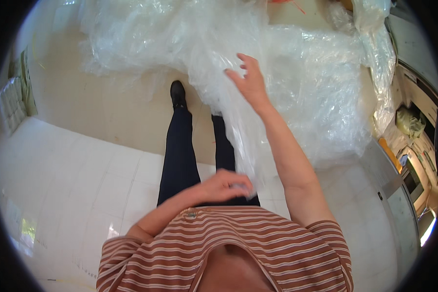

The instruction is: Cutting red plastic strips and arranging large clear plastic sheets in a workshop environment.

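Observation:
A large heap of clear plastic film (pixel 316 92) spreads over the floor in front of me, and a gathered strip of it runs up toward my waist. My left hand (pixel 227 186) is closed around the end of that strip, close to my body. Farther out, my right hand (pixel 249 82) reaches over the film with its thumb and fingers apart and nothing between them. Whether its fingertips touch the film I cannot tell.
My black shoe (pixel 178 95) stands on the beige floor (pixel 107 102) beside the film. White tiles (pixel 82 180) lie nearer to me. On the right is a grey cabinet (pixel 389 194) with more film hanging above it. Something red (pixel 287 1) shows at the far edge.

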### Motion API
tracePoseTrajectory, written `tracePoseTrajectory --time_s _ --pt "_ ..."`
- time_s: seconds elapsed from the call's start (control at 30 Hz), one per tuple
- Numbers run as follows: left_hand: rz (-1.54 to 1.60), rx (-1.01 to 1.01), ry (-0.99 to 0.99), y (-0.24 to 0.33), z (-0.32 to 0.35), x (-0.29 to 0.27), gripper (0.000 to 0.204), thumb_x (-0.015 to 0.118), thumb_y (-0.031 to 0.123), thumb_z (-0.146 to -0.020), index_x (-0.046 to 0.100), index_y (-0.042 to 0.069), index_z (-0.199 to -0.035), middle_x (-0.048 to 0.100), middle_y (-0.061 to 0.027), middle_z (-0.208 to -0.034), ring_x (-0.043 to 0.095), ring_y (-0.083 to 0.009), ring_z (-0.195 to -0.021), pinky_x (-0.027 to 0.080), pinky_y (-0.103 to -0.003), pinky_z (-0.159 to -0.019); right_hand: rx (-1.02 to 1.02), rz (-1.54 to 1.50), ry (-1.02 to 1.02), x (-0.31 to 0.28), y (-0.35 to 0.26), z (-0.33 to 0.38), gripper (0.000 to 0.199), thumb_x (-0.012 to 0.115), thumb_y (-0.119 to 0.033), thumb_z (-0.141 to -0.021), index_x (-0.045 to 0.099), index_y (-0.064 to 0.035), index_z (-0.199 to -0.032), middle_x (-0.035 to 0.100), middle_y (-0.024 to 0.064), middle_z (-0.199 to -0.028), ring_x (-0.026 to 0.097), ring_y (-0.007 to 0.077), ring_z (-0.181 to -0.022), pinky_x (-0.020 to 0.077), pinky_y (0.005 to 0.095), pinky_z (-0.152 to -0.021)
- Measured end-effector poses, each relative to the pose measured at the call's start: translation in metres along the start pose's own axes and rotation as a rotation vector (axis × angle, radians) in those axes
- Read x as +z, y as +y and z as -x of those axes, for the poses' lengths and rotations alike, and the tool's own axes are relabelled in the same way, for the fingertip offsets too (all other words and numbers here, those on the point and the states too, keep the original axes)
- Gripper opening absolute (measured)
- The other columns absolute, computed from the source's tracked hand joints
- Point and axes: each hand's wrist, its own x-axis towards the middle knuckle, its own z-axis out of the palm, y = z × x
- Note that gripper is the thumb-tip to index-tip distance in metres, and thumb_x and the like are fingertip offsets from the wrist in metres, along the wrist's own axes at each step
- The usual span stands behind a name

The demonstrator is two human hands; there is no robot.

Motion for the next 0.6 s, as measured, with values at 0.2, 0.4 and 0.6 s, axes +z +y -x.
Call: tracePoseTrajectory --time_s 0.2,0.4,0.6 --pt "0.534 -0.312 -0.419 -0.011 0.021 0.017 0.016 0.057 0.017 -0.087 0.059 0.004 -0.098 0.062 -0.0011 -0.091 0.054 -0.0075 -0.082 0.043 -0.021 -0.071 -0.235 1.157 -0.091 0.053 0.078 -0.034 0.068 0.064 -0.018 -0.074 0.033 -0.0106 -0.134 0.038 0.013 -0.135 0.057 0.0288 -0.094 0.0486 0.0402 -0.077" --pt "0.353 -0.46 -0.417 -0.07 0.071 -0.013 0.018 0.058 0.018 -0.086 0.06 0.004 -0.098 0.061 0.0004 -0.091 0.053 -0.0079 -0.083 0.043 -0.022 -0.077 0.495 -0.265 -0.463 -0.096 0.061 -0.056 0.038 0.051 -0.009 -0.083 0.051 -0.0119 -0.121 0.064 0.005 -0.091 0.056 0.0105 -0.076 0.0467 0.025 -0.068" --pt "0.175 -0.422 -0.012 -0.092 0.089 -0.05 0.017 0.062 0.019 -0.082 0.061 0.005 -0.093 0.059 -0.0002 -0.087 0.052 -0.0094 -0.084 0.043 -0.025 -0.077 0.257 -1.343 0.625 -0.237 0.071 0.069 0.027 0.046 -0.014 -0.092 0.053 -0.0166 -0.118 0.059 -0.0014 -0.095 0.054 0.0123 -0.076 0.0455 0.0271 -0.07"
